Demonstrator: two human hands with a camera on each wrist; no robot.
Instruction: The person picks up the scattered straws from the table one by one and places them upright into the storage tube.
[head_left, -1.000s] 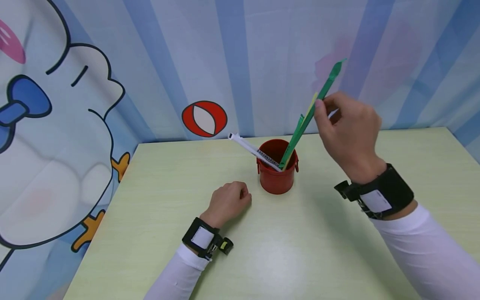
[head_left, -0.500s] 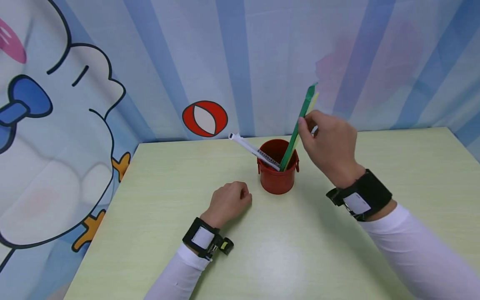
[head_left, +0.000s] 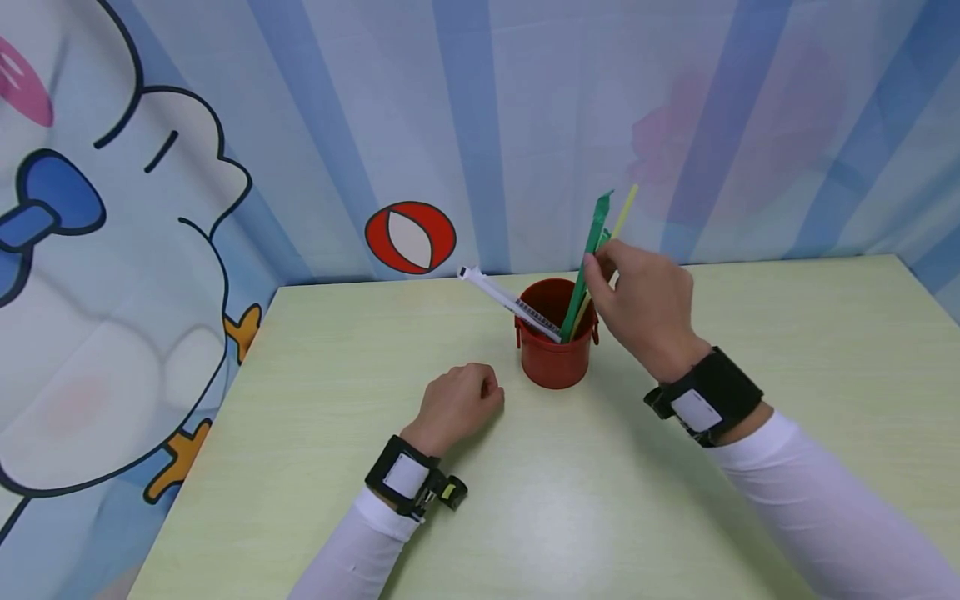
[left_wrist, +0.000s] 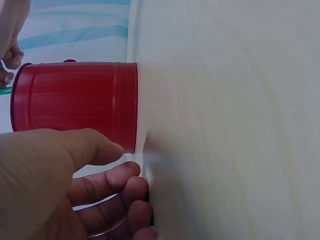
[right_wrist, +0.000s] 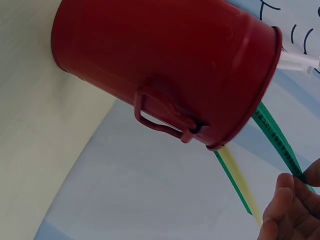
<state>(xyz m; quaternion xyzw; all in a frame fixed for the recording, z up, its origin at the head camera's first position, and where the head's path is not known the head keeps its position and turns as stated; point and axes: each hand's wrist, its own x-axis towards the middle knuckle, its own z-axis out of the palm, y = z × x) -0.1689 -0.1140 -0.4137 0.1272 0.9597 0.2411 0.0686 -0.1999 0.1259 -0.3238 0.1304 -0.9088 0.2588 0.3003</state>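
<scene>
A small red bucket point(head_left: 553, 365) stands upright on the table, with a handle loop point(right_wrist: 162, 117) on its side. My right hand point(head_left: 647, 304) pinches a green wrapped straw point(head_left: 592, 242) between thumb and fingers; its lower end is inside the bucket. Printed letters run along the green wrapper point(right_wrist: 276, 140) in the right wrist view. Next to it in the bucket lean a yellow straw point(head_left: 625, 212), another green strip point(right_wrist: 233, 182) and a white stick-like piece point(head_left: 498, 296) with dark print. My left hand point(head_left: 454, 405) rests on the table, fingers loosely curled, near the bucket without holding it.
The pale wooden table point(head_left: 315, 400) ends at a blue-striped cloth backdrop point(head_left: 540, 133) just behind the bucket. A cartoon figure point(head_left: 97, 333) is printed at the left. Black straps with cameras point(head_left: 708, 396) sit on both wrists.
My right hand has moved left and down, bringing the green wrapped straw lower and more upright in the bucket. The left hand and the bucket stay put.
</scene>
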